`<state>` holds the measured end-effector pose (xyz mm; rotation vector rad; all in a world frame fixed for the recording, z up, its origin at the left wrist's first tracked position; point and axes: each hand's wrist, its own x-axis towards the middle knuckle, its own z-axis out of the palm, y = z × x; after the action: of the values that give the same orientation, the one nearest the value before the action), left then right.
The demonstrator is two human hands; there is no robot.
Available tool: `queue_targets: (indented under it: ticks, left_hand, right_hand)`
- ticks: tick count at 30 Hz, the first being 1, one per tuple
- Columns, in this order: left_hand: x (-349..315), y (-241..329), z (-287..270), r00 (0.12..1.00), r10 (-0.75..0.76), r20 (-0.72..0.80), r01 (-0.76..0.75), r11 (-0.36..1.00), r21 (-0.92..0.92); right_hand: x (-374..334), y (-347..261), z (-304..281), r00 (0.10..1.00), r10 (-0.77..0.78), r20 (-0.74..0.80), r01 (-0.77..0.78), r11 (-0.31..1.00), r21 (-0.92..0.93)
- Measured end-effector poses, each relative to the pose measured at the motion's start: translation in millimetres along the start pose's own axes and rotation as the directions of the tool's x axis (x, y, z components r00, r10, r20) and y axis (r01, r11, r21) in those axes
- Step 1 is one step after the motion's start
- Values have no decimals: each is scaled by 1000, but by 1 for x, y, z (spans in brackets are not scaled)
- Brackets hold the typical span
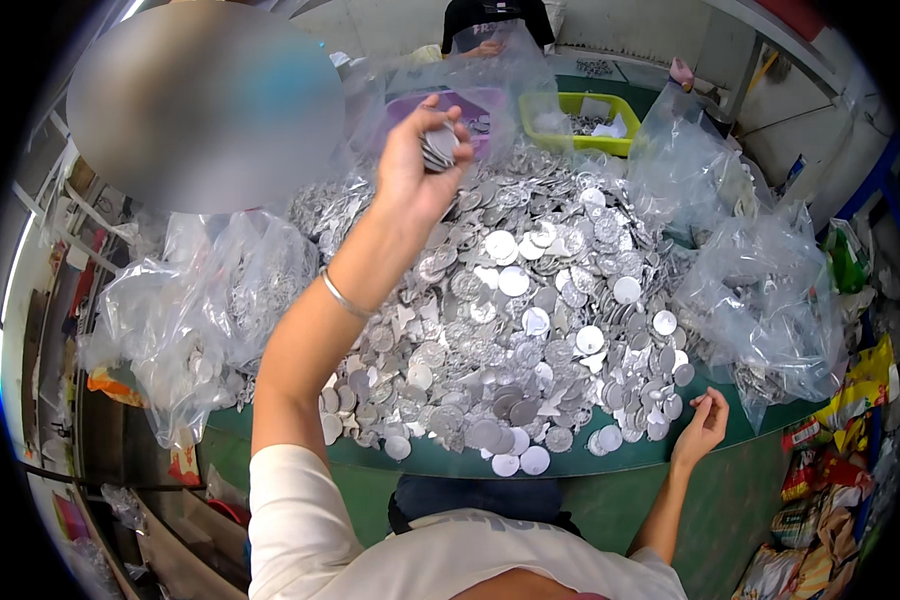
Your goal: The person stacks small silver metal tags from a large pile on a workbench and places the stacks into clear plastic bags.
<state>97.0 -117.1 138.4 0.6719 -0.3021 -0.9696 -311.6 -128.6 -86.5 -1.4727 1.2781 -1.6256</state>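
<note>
My left hand (420, 165), a bangle on its wrist, reaches over the far part of a wide heap of silver-coloured metal discs (510, 320). Its fingers are wrapped round a small stack of flat round discs (440, 148). At the table's right front edge, beside the heap, is my right hand (703, 430). Its fingers are curled in toward the thumb; whether anything small is between them cannot be made out. The heap mixes plain round discs with embossed and irregularly shaped pieces.
Clear plastic bags of metal pieces stand on the left (200, 310) and right (760, 300) of the green table (610, 462). Behind the heap are a purple basket (485, 97) and a yellow-green basket (610, 145). A person (495, 25) sits across; another is blurred at upper left.
</note>
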Motion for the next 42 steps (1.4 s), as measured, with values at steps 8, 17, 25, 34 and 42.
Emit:
queue_targets:
  ticks: [8, 17, 25, 34, 42]
  left_hand:
    - [7, -34, 12, 963, -268, 25, 265, 961, 84]
    - [-24, -64, -2, 884, -449, -133, 468, 841, 273]
    - [-41, -58, -23, 882, -436, -181, 471, 831, 295]
    - [-59, -62, -34, 837, -522, -165, 547, 794, 265]
    - [-59, -59, -18, 828, -559, -50, 554, 798, 236]
  right_hand:
    - [7, 2, 0, 990, 124, 69, -123, 992, -20]
    - [5, 4, -2, 987, 132, 92, -128, 990, -54]
    - [6, 3, 1, 983, 129, 127, -120, 990, -79]
    - [58, -109, 83, 631, -600, 493, 666, 744, 53]
    - [214, -81, 246, 979, -47, 197, 173, 699, -694]
